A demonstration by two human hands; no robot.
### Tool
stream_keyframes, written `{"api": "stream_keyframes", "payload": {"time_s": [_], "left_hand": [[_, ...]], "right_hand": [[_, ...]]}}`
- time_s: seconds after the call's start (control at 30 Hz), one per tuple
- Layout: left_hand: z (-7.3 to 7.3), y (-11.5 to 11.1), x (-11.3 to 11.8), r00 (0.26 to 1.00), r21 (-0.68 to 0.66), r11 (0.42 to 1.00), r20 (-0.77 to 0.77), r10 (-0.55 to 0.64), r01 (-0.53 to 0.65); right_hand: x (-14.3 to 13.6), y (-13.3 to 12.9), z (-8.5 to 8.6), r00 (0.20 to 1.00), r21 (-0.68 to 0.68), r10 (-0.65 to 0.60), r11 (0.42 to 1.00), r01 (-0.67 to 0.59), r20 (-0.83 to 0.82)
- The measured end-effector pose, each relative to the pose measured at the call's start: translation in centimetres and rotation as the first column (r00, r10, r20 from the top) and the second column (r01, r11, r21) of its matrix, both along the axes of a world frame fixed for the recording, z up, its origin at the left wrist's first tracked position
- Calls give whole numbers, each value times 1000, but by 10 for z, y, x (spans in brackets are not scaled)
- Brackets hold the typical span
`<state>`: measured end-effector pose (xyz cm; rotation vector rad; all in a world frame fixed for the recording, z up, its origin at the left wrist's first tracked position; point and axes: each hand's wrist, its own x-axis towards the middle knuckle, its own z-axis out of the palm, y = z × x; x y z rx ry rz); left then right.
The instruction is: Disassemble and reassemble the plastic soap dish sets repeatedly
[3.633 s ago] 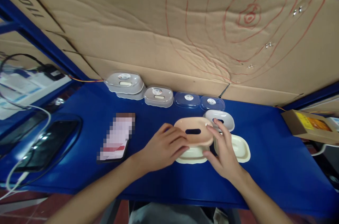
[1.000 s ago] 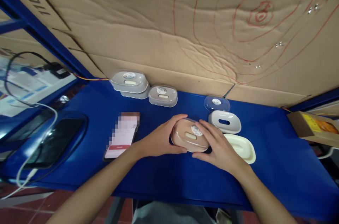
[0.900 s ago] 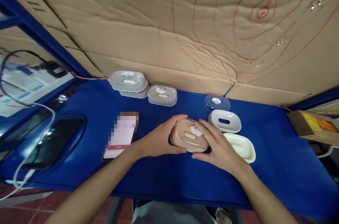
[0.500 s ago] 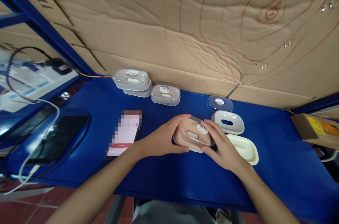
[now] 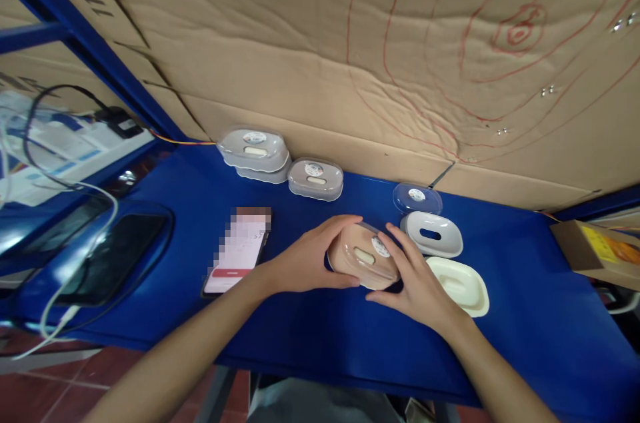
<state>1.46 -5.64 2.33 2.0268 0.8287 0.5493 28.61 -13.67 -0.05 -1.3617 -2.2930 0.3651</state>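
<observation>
A pinkish-beige oval case (image 5: 353,253) with a clear lid and a round white sticker is between my hands, over the blue table. My left hand (image 5: 313,256) grips its left end, thumb at the near edge and fingers along the far edge. On the right side, my right hand (image 5: 415,280) has its fingers on the lid by the sticker and its thumb at the near edge. To the right lie a cream oval tray (image 5: 477,283), a white oval piece with a slot (image 5: 447,234) and a clear lid (image 5: 403,198) with a sticker.
Closed grey cases (image 5: 316,188) stand at the back left, two of them stacked (image 5: 273,152). A phone (image 5: 235,250) lies left of my hands, a dark device (image 5: 113,256) with cables farther left. Cardboard (image 5: 280,30) rises behind; a box (image 5: 590,250) sits at right.
My right hand's thumb has shifted left along the near edge, and its fingers have moved slightly over the lid. My left hand keeps its hold. The view has shifted slightly.
</observation>
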Motion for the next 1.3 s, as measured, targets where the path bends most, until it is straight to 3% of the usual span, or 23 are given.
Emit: {"api": "stream_keyframes", "payload": {"time_s": [0.13,0.33,0.5,0.67,0.83,0.93,1.03,1.13,1.2,1.3], "left_hand": [[-3,2,-1,997,6,999,-55,47,-46],[-20,6,3,973,232,969,-188,131,-85],[-33,14,23,956,363,922,-196,218,-136],[-28,22,56,939,499,854,-197,280,-150],[-21,41,81,951,540,839,-218,220,-70],[-17,55,91,947,537,836,-197,252,-111],[-15,55,92,952,518,842,-151,267,-154],[-15,34,79,973,473,870,-103,208,-136],[-16,15,63,991,423,905,-95,98,-49],[-17,-6,40,989,340,933,-129,-76,117]], "right_hand": [[-4,1,-1,999,97,29,995,-26,-26],[1,8,5,996,183,11,983,-27,87],[26,9,27,952,163,-252,961,224,174],[40,5,33,882,149,-380,924,351,278],[34,2,25,879,91,-335,942,323,341],[24,1,23,910,34,-256,965,260,325],[13,-2,26,953,-23,-156,986,167,259],[8,-3,36,990,-70,2,997,8,140],[12,-2,41,999,-53,53,997,-52,12],[27,4,39,997,69,-75,995,78,-34]]}}
